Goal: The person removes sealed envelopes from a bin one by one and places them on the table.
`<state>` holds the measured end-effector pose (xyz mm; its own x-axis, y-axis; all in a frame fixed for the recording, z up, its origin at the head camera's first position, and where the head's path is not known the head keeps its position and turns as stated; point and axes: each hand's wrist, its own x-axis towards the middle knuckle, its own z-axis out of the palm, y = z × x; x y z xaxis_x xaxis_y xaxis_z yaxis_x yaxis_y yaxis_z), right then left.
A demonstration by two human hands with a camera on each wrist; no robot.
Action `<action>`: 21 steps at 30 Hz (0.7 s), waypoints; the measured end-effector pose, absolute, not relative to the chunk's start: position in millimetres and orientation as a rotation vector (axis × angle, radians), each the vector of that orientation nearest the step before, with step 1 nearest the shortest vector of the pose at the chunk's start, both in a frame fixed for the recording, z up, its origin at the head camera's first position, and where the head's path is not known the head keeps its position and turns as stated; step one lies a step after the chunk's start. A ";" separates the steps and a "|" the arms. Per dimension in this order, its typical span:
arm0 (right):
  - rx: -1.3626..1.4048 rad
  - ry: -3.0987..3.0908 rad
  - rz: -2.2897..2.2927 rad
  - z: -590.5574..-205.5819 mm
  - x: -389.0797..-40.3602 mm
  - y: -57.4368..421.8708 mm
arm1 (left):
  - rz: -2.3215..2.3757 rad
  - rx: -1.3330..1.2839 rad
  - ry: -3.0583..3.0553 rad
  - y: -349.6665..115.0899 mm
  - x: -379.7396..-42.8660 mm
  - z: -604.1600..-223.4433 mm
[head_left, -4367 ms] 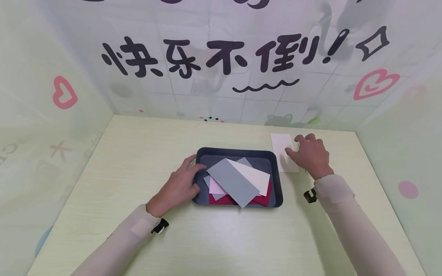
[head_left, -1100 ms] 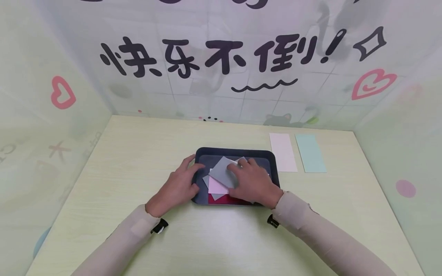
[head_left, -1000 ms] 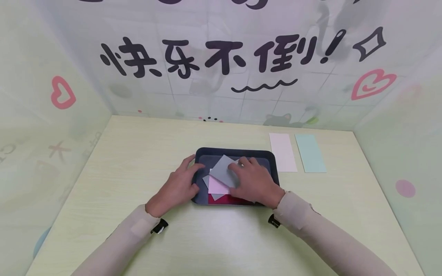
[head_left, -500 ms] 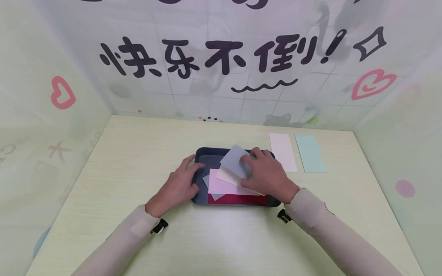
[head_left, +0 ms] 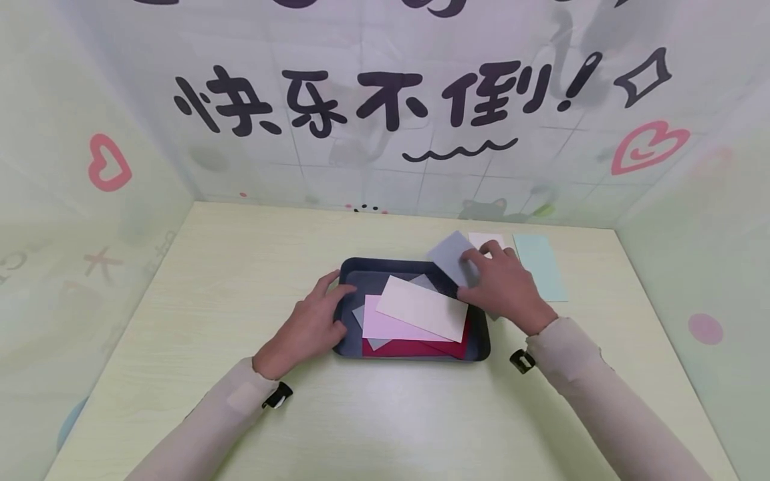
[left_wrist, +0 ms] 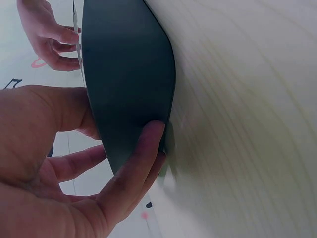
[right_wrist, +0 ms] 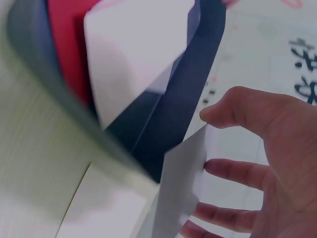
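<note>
My right hand (head_left: 504, 284) pinches a grey card (head_left: 452, 259) by its edge, above the far right corner of the dark tray (head_left: 486, 334). In the right wrist view the same card (right_wrist: 181, 183) hangs tilted between thumb and fingertips. My left hand (head_left: 308, 325) grips the tray's left end; the left wrist view shows fingers on the outer wall (left_wrist: 129, 74) and the thumb over the rim. Inside the tray lie a cream card (head_left: 424, 308) on top, a pink card (head_left: 385, 321), red cards (head_left: 397, 348) and more grey ones, partly covered.
On the table (head_left: 252, 254) beyond the tray's right end lie a pale pink card (head_left: 484, 238), mostly hidden by my right hand, and a light green card (head_left: 538, 257) beside it. Printed cloth walls (head_left: 337, 180) stand at the back and sides.
My right hand has lifted the grey card off the pile and carried it right, past the tray's far right rim. The cream card beneath is uncovered. The left hand stays in place.
</note>
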<state>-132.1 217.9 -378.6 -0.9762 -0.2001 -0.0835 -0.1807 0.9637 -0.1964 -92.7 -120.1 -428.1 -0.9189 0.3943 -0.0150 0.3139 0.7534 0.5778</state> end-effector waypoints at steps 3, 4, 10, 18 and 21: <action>-0.230 3.011 -0.303 -382.8 -137.6 232.0 | 0.893 0.574 2.816 -120.4 -92.7 -428.3; -0.211 3.007 -0.312 -384.3 -139.1 236.6 | 0.895 0.574 2.818 -120.4 -92.8 -428.5; -0.120 2.984 -0.360 -390.2 -145.9 260.7 | 0.895 0.575 2.834 -120.7 -92.9 -430.3; -0.025 2.983 -0.370 -393.4 -153.0 291.3 | 0.893 0.586 2.860 -121.7 -92.5 -430.7; 0.016 2.976 -0.380 -395.8 -154.5 303.4 | 0.892 0.583 2.861 -121.7 -92.5 -430.3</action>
